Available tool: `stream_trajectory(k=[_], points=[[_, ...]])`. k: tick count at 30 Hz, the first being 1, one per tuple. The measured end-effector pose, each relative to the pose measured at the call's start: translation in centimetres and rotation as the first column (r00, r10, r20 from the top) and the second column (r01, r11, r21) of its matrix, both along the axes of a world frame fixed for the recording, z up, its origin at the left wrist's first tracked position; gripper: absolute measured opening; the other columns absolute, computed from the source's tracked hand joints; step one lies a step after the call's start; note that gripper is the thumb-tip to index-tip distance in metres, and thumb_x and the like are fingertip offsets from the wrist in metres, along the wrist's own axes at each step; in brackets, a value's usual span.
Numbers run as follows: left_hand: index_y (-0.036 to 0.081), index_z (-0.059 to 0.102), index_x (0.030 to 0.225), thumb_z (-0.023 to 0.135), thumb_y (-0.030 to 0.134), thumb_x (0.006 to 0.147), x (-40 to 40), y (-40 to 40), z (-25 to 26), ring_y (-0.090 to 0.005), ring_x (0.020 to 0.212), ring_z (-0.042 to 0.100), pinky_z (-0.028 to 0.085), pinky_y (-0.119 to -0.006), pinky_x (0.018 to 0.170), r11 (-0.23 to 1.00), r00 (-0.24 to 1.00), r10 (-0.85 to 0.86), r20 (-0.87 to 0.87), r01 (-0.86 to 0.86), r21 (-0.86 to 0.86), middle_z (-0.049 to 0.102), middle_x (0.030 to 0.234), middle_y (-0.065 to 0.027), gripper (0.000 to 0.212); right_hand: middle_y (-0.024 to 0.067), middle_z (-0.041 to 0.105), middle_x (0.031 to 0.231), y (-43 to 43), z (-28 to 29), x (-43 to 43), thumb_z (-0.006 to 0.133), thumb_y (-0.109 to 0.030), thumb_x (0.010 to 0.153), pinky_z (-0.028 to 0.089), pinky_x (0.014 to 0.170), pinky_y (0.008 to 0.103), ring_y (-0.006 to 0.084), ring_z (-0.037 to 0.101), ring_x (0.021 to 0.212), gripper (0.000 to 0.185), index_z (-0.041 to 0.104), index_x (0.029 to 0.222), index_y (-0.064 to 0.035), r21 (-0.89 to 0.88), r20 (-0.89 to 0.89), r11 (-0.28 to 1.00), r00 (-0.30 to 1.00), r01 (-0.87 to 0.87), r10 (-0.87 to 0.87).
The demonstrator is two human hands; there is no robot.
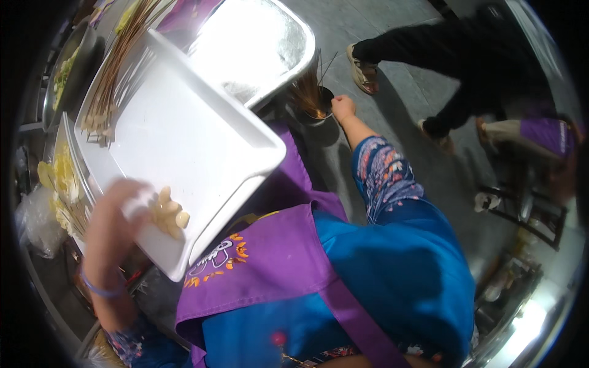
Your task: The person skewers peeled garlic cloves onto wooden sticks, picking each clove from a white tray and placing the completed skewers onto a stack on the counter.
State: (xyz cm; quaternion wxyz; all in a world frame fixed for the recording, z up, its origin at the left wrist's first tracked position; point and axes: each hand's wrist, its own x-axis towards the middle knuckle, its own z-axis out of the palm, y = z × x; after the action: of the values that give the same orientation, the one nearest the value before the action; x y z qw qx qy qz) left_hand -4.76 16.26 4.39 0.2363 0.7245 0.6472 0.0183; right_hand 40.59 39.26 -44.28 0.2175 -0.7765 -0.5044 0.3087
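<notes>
A white plastic tray (193, 124) lies tilted before me. Near its front corner is a small heap of pale, rounded pieces that look like peeled garlic cloves (168, 214). Blurred by motion, my left hand (124, 209) is at this heap; whether its fingers pinch a piece is unclear. Thin skewers (117, 69) rest across the tray's far left side, with pale pieces on their lower ends. Off to the right, my right hand (344, 108) has curled fingers beside the rim of a round container (320, 120) of upright thin skewers (309, 94). Anything in that hand is hidden.
A shiny metal tray (294, 41) adjoins the white one. At left are skewered pale and yellow pieces (64, 179), a plastic bag (41, 221) and a metal bowl (87, 60) with greens. A person in dark trousers (428, 50) stands on the grey floor (409, 92).
</notes>
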Motion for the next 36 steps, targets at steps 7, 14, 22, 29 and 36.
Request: stream_trajectory(k=[7,14,22,29,36], points=[[0.005,0.061,0.122,0.072,-0.004,0.078,6.9,-2.1,0.7,-0.0371,0.091,0.065,0.055,-0.041,0.076,0.998,0.993,-0.064,-0.101,0.066,0.012,0.065,0.101,-0.0183,0.046,0.0179,0.073,0.107,12.5,-0.9,-3.2,0.07,-0.029,0.082,0.053,0.09,0.043,0.0354,0.069,0.102,0.036,0.072,0.112,-0.0073,0.04,-0.093,0.999,0.995,0.033,-0.029],[0.004,0.063,0.122,0.068,-0.003,0.078,6.5,-3.6,-0.1,-0.0399,0.104,0.063,0.053,-0.043,0.088,1.0,0.986,0.015,-0.168,-0.019,-0.019,0.061,0.119,-0.0218,0.045,0.0145,0.073,0.104,10.5,2.1,-6.6,0.068,-0.027,0.089,0.053,0.086,0.0442,0.0344,0.07,0.098,0.022,0.073,0.104,-0.0119,-0.056,0.111,0.994,0.988,-0.099,0.105],[0.004,0.066,0.112,0.071,0.002,0.081,4.7,-4.3,-1.5,-0.0363,0.097,0.065,0.054,-0.04,0.084,0.989,0.996,0.026,-0.08,-0.014,0.148,0.063,0.114,-0.018,0.031,0.0138,0.074,0.097,6.6,8.3,-3.5,0.061,-0.017,0.096,0.053,0.084,0.0374,0.0268,0.07,0.094,0.017,0.072,0.097,-0.0041,0.399,-0.233,0.915,0.959,-0.056,0.16],[0.004,0.064,0.1,0.071,0.002,0.081,3.9,-4.7,-3.0,-0.036,0.102,0.063,0.053,-0.039,0.086,0.978,0.998,0.034,-0.051,-0.023,0.208,0.062,0.115,-0.0179,0.02,0.0086,0.068,0.104,-4.5,30.3,-4.2,0.051,0.002,0.102,0.053,0.09,0.0282,0.0156,0.066,0.1,0.015,0.064,0.109,0.0018,0.713,-0.229,0.65,0.788,-0.265,0.572],[-0.003,0.062,0.114,0.061,0.012,0.1,4.0,-6.1,-3.0,-0.0189,0.09,0.071,0.054,-0.03,0.08,0.845,0.737,0.326,0.592,-0.508,0.168,0.072,0.097,-0.0113,0.02,0.0072,0.065,0.097,-17.6,46.1,-9.3,0.052,0.012,0.089,0.054,0.075,0.0272,0.0133,0.063,0.081,0.048,0.061,0.134,-0.004,0.552,-0.143,0.459,0.463,-0.697,0.875]])
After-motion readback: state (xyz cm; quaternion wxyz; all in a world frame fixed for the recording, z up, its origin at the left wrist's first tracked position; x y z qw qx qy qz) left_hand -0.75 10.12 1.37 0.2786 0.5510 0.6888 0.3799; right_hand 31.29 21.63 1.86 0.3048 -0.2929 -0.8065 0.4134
